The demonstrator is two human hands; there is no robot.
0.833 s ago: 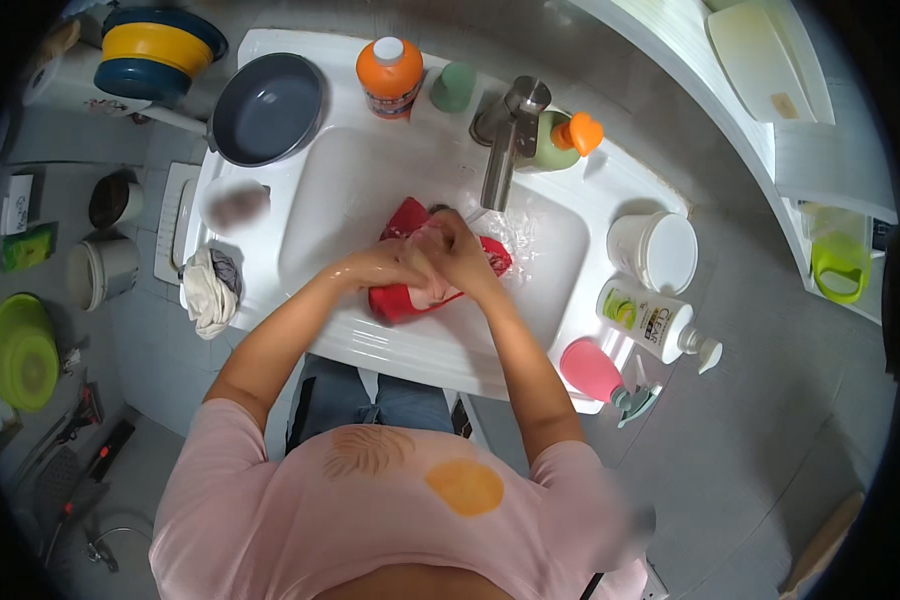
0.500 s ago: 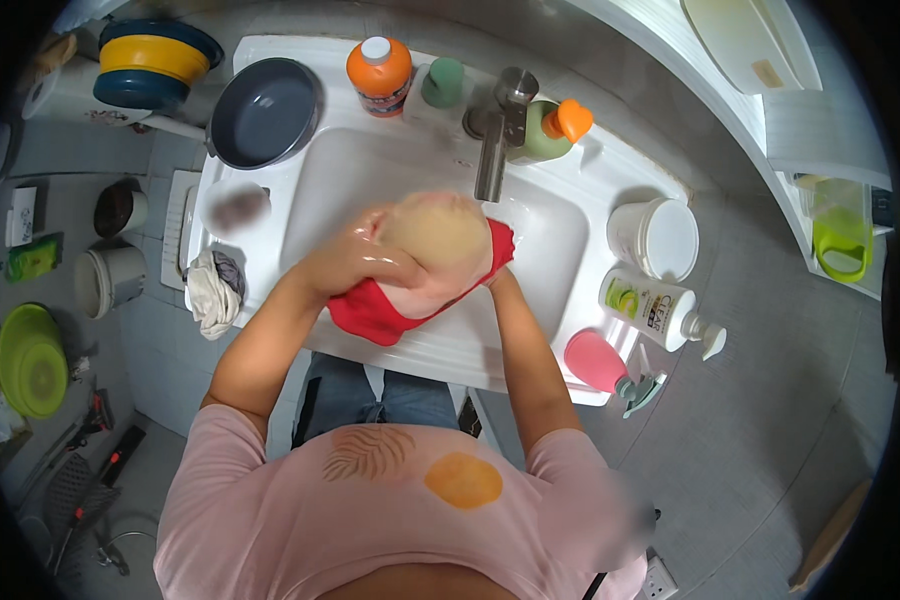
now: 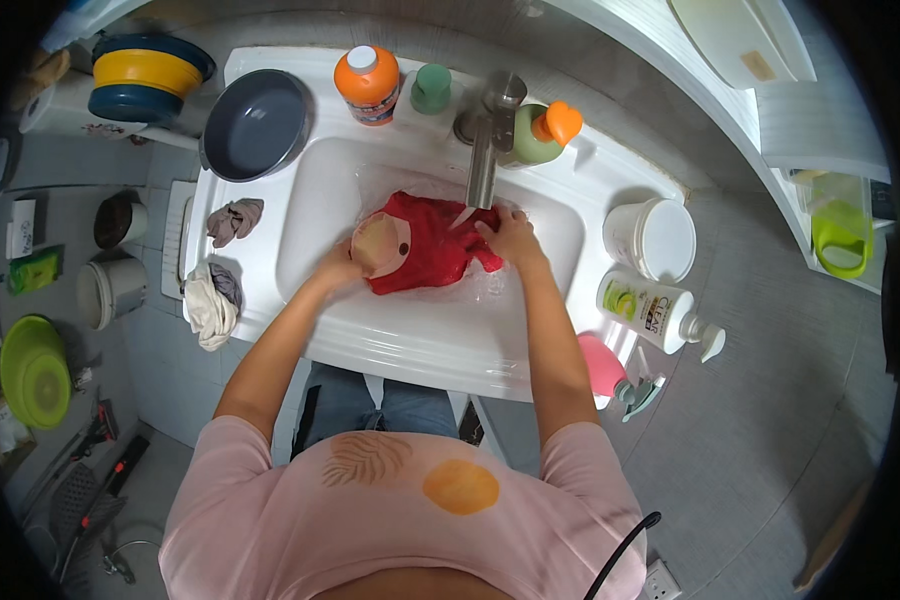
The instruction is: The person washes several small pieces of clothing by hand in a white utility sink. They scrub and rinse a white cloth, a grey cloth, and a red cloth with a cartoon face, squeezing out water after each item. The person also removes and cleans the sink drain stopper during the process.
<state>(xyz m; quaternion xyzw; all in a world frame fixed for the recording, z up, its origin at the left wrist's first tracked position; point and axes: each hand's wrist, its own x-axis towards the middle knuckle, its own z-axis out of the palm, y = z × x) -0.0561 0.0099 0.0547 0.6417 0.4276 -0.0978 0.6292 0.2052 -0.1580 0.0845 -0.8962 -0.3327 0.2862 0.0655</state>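
A wet red garment lies spread in the white sink basin. At its left end is a pale pink and beige round patch with a dark round spot beside it. My left hand holds the edge next to that patch, its fingertips partly hidden. The garment's right end is held in my right hand, below and right of the faucet. A thin stream of water falls from the spout onto the red cloth.
On the rim stand a grey basin, an orange bottle, a green cup, a green pump bottle, a white tub, a white pump bottle and a pink spray bottle. Crumpled cloths lie at left.
The garment was raised and bunched in both hands with its pale side showing. Now it is down in the basin, red side up, under running water, and my hands are farther apart.
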